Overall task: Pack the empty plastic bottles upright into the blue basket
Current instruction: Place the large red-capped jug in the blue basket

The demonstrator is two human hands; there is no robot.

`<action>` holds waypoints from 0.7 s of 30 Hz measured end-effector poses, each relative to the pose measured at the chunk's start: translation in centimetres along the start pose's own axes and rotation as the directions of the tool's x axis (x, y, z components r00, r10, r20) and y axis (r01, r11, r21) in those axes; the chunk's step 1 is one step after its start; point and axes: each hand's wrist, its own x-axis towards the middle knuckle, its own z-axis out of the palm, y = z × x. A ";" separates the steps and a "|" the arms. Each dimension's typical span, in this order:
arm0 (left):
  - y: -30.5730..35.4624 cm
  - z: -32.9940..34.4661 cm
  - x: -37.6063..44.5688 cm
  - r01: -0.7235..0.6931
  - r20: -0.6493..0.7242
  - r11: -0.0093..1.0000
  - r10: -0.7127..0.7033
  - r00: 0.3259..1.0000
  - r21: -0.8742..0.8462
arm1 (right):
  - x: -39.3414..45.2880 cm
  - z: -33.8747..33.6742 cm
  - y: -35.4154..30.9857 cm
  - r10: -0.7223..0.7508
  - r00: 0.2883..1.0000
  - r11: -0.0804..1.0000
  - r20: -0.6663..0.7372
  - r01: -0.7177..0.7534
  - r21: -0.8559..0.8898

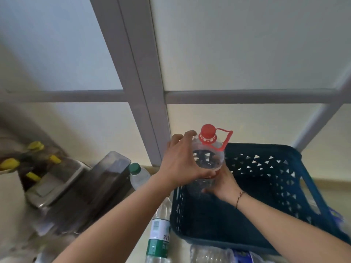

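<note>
I have both hands on a large clear bottle (207, 164) with a red cap and red carry handle, held upright over the near-left corner of the blue basket (266, 188). My left hand (182, 162) wraps its fingers around the bottle's shoulder; my right hand (224, 185) cups the lower body from the basket side. The basket looks empty inside. On the surface (140, 243) beside it lies a green-labelled bottle (159, 234), and a green-capped bottle (138, 175) sits just left of my left wrist.
</note>
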 end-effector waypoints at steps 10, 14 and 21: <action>-1.0 0.8 -0.4 0.130 0.072 0.991 -0.130 0.989 0.017 | 0.4 -0.6 -0.4 0.088 0.974 0.985 0.207 -0.055 -0.162; -0.6 0.6 -2.7 0.208 0.164 0.977 -0.198 0.966 -0.042 | -2.0 -4.9 -2.1 0.098 0.955 0.954 0.280 -0.010 -0.300; -0.5 -4.3 -14.6 0.130 0.149 0.975 -0.103 0.983 -0.180 | -15.8 -9.2 -6.4 -0.298 0.954 0.949 0.013 0.298 -0.107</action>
